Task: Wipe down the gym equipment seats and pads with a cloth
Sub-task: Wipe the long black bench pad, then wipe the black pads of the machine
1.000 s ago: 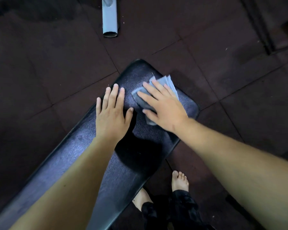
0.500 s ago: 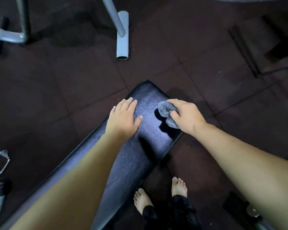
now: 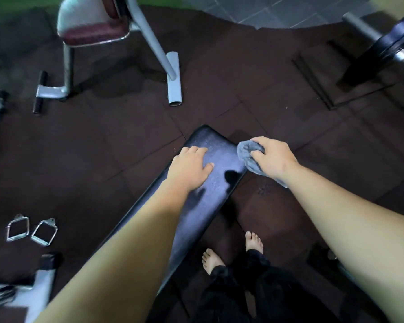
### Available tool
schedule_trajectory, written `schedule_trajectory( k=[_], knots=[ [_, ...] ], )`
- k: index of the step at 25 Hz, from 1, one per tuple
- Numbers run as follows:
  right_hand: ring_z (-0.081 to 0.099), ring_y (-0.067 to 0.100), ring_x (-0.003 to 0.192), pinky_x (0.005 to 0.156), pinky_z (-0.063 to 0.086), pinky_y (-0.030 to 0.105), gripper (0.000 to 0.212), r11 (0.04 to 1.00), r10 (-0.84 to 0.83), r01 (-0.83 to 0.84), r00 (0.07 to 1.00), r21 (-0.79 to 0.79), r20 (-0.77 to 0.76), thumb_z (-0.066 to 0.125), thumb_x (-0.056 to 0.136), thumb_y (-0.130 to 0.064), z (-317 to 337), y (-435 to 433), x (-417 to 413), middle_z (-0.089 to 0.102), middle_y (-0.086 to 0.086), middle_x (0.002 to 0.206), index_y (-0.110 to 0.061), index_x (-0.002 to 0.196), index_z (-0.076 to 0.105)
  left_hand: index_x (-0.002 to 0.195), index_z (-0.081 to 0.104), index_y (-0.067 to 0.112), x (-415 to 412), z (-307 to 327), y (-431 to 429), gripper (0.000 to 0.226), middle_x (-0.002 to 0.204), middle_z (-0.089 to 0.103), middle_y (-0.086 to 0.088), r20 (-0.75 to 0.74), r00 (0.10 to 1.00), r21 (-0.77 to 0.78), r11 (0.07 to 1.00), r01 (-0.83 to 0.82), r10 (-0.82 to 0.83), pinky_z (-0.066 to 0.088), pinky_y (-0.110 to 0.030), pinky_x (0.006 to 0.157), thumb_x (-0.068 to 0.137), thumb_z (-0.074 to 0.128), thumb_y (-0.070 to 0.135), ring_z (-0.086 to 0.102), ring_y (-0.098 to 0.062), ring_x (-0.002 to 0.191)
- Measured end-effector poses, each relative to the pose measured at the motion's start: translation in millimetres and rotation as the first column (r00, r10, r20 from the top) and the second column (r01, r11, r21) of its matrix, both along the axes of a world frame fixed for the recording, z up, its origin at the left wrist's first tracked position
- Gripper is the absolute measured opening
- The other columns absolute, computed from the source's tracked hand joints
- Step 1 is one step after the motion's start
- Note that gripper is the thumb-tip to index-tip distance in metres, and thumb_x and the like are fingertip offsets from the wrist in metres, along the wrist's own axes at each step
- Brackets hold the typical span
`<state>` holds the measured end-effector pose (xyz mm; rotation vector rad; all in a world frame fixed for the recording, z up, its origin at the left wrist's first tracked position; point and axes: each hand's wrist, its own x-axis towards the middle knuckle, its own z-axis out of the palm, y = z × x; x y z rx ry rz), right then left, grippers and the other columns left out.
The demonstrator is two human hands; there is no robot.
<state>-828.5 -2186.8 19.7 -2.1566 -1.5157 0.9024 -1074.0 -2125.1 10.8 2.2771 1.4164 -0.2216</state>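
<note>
1. bench pad (image 3: 219, 164): looks heavy and firm with a slick skin, so it is wiped in place, not lifted.
2. left grip (image 3: 189, 169): fingers flat, holding nothing, pressing the pad's far end by its left edge.
3. right grip (image 3: 273, 157): curled and clamped on the cloth at the pad's right edge.
4. cloth (image 3: 248, 151): soft, light and wadded; it bulges ahead of the fingers and trails under the wrist.
</note>
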Motion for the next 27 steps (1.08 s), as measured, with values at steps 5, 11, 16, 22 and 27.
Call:
schedule_trajectory(
  k=[5,11,16,22,27],
  knots=[
    [0.065,0.023,0.106,0.096,0.049,0.033,0.034,0.996,-0.069,0.068,0.998,0.057,0.010,0.055,0.088,-0.015,61.6,-14.5,24.4,0.074,0.002,0.111,-0.026,0.117,0.071,0.151,0.044,0.021,31.4,57.7,7.8,0.057,0.144,0.054,-0.002,0.020,0.997,0.040,0.996,0.079,-0.079,0.044,-0.046,0.105,0.101,0.048,0.049,0.042,-0.028,0.135],
    [0.061,0.013,0.103,0.085,0.040,0.022,0.035,0.990,-0.118,0.119,0.993,0.075,-0.016,0.054,0.090,-0.017,106.1,24.3,98.0,0.071,-0.007,0.111,-0.027,0.119,0.070,0.149,0.047,0.023,101.9,96.8,53.0,0.056,0.143,0.055,-0.001,0.008,0.991,0.082,0.988,0.130,-0.131,0.046,-0.046,0.104,0.101,0.049,0.050,0.043,-0.028,0.134],
    [0.063,0.013,0.101,0.085,0.045,0.027,0.032,0.984,-0.135,0.142,0.988,0.107,-0.069,0.053,0.090,-0.018,130.7,84.2,196.1,0.070,-0.010,0.104,-0.029,0.115,0.070,0.149,0.047,0.023,206.0,115.3,109.1,0.056,0.146,0.052,0.000,-0.009,0.993,0.098,0.988,0.120,-0.120,0.045,-0.046,0.105,0.101,0.049,0.051,0.040,-0.027,0.136],
    [0.064,0.015,0.103,0.090,0.049,0.029,0.033,0.989,-0.071,0.073,0.997,0.131,-0.024,0.053,0.089,-0.020,160.0,166.0,296.4,0.072,-0.007,0.107,-0.029,0.115,0.071,0.149,0.048,0.025,314.6,142.2,174.5,0.056,0.147,0.051,0.002,0.020,0.999,0.122,0.992,0.038,-0.041,0.044,-0.046,0.105,0.101,0.049,0.052,0.039,-0.024,0.138],
    [0.063,0.016,0.107,0.095,0.047,0.029,0.034,0.980,0.020,-0.016,1.000,0.199,-0.019,0.054,0.089,-0.018,171.6,259.2,319.1,0.073,-0.005,0.112,-0.026,0.117,0.071,0.148,0.048,0.024,346.4,149.5,241.2,0.055,0.147,0.052,0.001,0.010,1.000,0.126,0.992,-0.024,0.023,0.045,-0.046,0.106,0.100,0.049,0.052,0.039,-0.025,0.138]
  ],
)
